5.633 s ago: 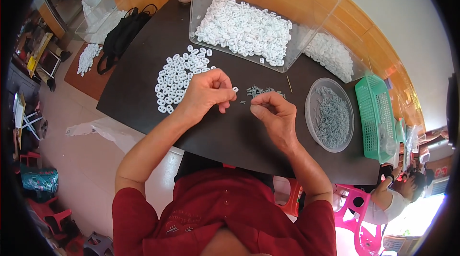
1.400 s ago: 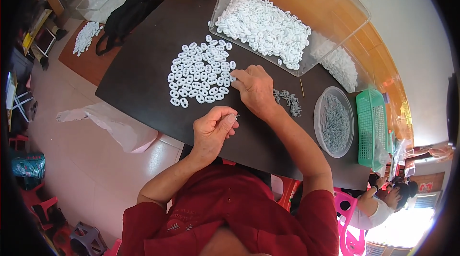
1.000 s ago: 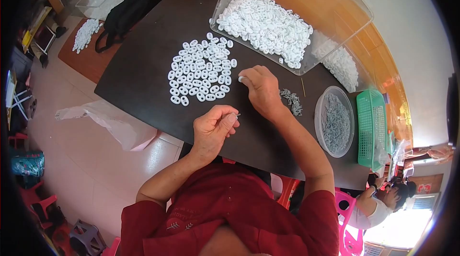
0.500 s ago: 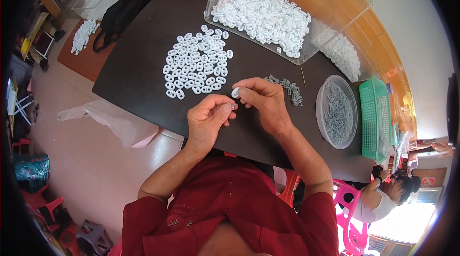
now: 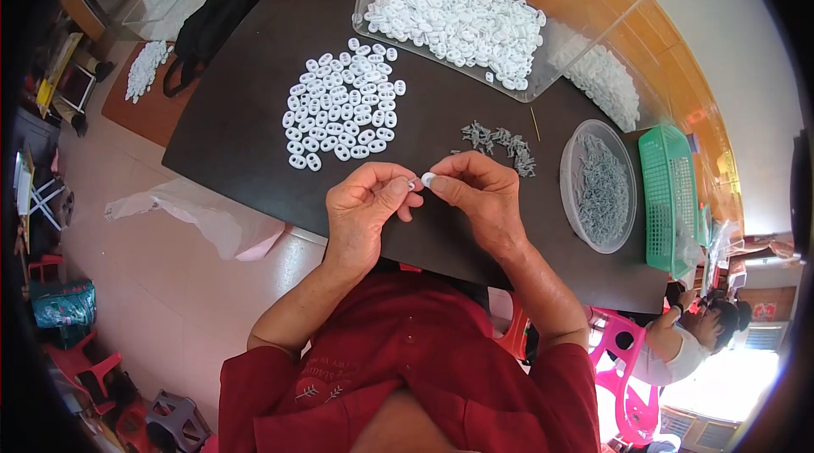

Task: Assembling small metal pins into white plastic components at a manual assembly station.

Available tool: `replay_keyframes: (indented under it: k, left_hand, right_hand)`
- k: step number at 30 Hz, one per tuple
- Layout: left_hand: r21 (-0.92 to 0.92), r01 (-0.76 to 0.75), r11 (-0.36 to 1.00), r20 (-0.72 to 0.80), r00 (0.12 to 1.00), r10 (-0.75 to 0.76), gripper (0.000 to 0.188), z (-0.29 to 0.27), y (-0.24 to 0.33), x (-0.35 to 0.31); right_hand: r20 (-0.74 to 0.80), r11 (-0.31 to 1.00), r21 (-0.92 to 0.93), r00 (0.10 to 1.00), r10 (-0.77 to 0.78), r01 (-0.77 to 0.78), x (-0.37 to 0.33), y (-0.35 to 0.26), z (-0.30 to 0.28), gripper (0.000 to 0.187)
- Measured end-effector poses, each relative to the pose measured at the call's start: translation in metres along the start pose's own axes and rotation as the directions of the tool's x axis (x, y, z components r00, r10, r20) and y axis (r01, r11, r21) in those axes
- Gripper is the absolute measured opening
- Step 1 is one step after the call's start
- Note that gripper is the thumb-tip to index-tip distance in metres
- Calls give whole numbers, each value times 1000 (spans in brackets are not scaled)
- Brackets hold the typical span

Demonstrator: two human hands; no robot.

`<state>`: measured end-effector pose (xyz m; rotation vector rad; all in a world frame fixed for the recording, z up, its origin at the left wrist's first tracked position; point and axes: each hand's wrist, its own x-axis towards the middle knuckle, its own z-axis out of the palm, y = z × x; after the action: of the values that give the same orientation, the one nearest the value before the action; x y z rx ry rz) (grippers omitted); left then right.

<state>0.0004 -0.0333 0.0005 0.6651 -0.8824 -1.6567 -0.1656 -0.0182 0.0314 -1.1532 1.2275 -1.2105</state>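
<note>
Over the table's near edge, my left hand [image 5: 363,207] pinches a small greyish piece [image 5: 412,185] between thumb and forefinger; most of it is covered. My right hand [image 5: 485,203] is closed on a white oval plastic piece [image 5: 427,180], its fingertips almost against the left hand's. Beyond the hands to the left lies a spread of white oval two-hole pieces [image 5: 343,118], flat on the dark table [image 5: 246,105]. A loose pile of small grey screw-like pieces [image 5: 509,146] sits just past my right hand.
At the back stands a clear bin [image 5: 386,33] heaped with white pieces. On the right are a round clear tub [image 5: 563,186] of grey pieces and a green basket [image 5: 666,190]. A thin stick [image 5: 535,124] lies near the grey pile. A person [image 5: 678,347] sits at far right by a pink chair [image 5: 632,402].
My right hand has come down and toward me with the white piece, bringing it up close to the left hand's pinch. The left hand has barely moved.
</note>
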Motion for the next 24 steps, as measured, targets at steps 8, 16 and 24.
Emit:
replay_keyframes:
  k: [8,16,24]
  left_hand:
    - [150,-18,988,-28,999,22,16,10,1,-15]
    - [228,-174,958,-27,982,185,22,17,-5,-15]
    - [276,-186,943,-20,980,199,23,14,-9,-16]
  right_hand:
    - [-112,993,109,992,60,-48,-5,-4,1,15]
    - [-112,992,122,993,44,-30,-7,-3,4,16]
    - [-106,995,96,994,27,-17,-7,-1,8,15]
